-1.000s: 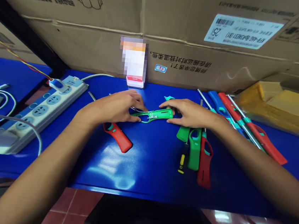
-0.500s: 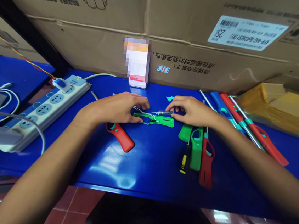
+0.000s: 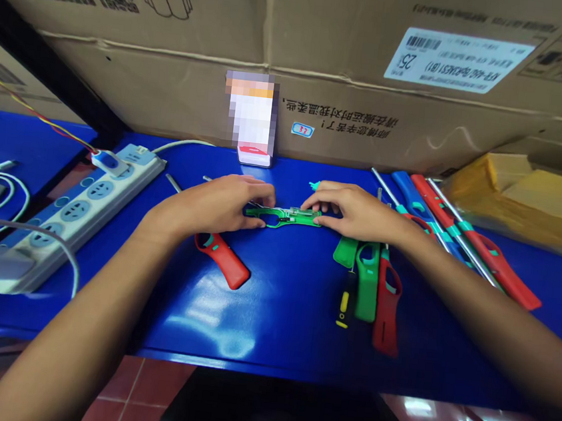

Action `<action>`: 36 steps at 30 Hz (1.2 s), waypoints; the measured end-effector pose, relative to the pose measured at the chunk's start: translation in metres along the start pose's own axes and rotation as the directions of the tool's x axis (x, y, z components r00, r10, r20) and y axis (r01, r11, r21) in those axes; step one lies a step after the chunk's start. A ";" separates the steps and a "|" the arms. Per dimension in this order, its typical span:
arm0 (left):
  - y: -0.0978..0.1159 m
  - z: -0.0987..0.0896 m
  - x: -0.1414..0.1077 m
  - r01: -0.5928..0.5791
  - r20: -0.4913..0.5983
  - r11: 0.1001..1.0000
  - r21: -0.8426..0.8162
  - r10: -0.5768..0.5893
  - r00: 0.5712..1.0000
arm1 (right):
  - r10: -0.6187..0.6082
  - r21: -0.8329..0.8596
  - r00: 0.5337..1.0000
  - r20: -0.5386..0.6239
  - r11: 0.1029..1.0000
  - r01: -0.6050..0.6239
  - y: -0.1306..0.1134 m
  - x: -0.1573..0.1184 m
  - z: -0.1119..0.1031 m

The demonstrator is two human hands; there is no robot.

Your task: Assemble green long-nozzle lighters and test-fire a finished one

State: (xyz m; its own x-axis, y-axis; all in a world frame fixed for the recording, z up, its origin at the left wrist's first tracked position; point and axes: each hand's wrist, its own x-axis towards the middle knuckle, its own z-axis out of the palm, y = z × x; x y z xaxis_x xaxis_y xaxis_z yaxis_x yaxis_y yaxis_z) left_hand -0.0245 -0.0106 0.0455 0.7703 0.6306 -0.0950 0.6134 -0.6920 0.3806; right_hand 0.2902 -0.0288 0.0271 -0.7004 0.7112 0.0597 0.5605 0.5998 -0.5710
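Note:
An opened green lighter shell half (image 3: 287,222) lies across the blue table between my hands. My left hand (image 3: 226,203) is closed on its left end, thumb below and fingers above. A clear gas tank (image 3: 303,213) lies over the handle part of the shell, with thin tubing running left. My right hand (image 3: 345,210) pinches the tank's right end, its thumb by the shell's end. A small teal piece (image 3: 314,186) sits behind my right fingers. A red lighter (image 3: 225,261) lies below my left hand. Another green shell piece (image 3: 345,251) is near my right wrist.
A black-yellow screwdriver (image 3: 345,301), a green lighter (image 3: 367,293) and a red lighter (image 3: 386,322) lie below my right forearm. Several more lighters (image 3: 497,257) lie at right. A power strip (image 3: 77,209) is at left. A phone (image 3: 254,127) leans on a large carton (image 3: 182,100).
My right hand has moved left and brought the clear gas tank from beyond the shell onto its handle part. My left hand keeps its hold. The view has shifted slightly.

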 end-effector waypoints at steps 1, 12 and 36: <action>0.001 0.000 0.000 0.012 -0.007 1.000 -0.001 -0.012 1.000 | -0.003 -0.005 1.000 -0.006 1.000 0.003 0.001 0.000 0.001; -0.004 0.001 0.001 -0.096 -0.003 0.995 -0.028 0.095 0.995 | -0.025 -0.103 0.999 -0.021 0.994 0.023 0.001 -0.002 -0.002; 0.001 0.001 0.001 -0.094 0.021 0.995 0.026 0.094 0.995 | -0.046 -0.116 0.998 -0.036 0.992 0.041 0.003 -0.003 -0.009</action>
State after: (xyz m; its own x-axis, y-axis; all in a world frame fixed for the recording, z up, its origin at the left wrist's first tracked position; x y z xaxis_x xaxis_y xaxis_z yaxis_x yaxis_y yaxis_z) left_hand -0.0231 -0.0106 0.0450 0.8278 0.5556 -0.0784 0.5426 -0.7570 0.3641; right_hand 0.2985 -0.0257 0.0325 -0.7089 0.6959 0.1152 0.5784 0.6670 -0.4696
